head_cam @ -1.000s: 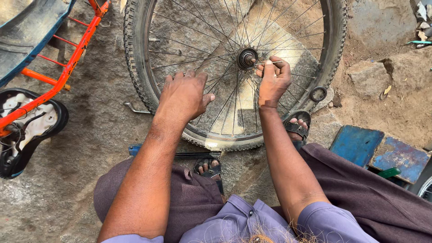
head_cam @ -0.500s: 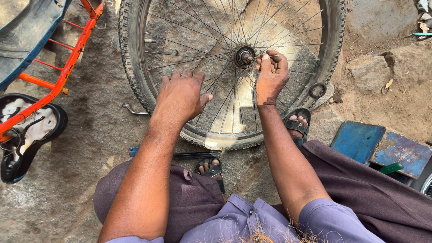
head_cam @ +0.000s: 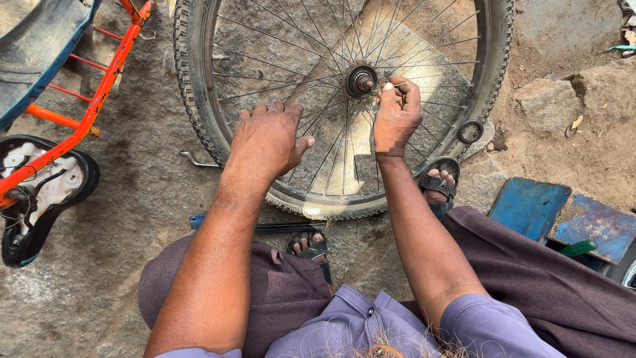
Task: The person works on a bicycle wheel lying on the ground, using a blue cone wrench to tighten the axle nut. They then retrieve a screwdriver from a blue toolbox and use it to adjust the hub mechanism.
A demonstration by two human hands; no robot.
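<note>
Lying flat on the stony ground, the bicycle wheel [head_cam: 344,99] fills the upper middle of the view, tyre on, spokes fanning out from the hub [head_cam: 361,81]. The left hand [head_cam: 268,140] rests palm down across the spokes on the near left side of the wheel, fingers spread and open, gripping nothing, just pressing on the wires inside the rim. The right hand [head_cam: 395,118] sits just beside the hub, fingers curled in, thumb and forefinger pinched around a thin metal piece that may be a spoke or a slim tool; which one, I cannot tell from here. Both forearms reach forward from lilac sleeves over dark purple trousers.

A sandalled foot [head_cam: 438,184] sits against the near right edge of the tyre, and another sandalled foot [head_cam: 311,246] shows just below the wheel's near edge. A small metal ring [head_cam: 470,131] lies on the ground just outside the tyre on the right. Off to the left, an orange bicycle frame [head_cam: 99,93] slants across the ground, with an upturned black saddle [head_cam: 40,192] below it. Blue painted wooden boards [head_cam: 563,215] lie at the right.
</note>
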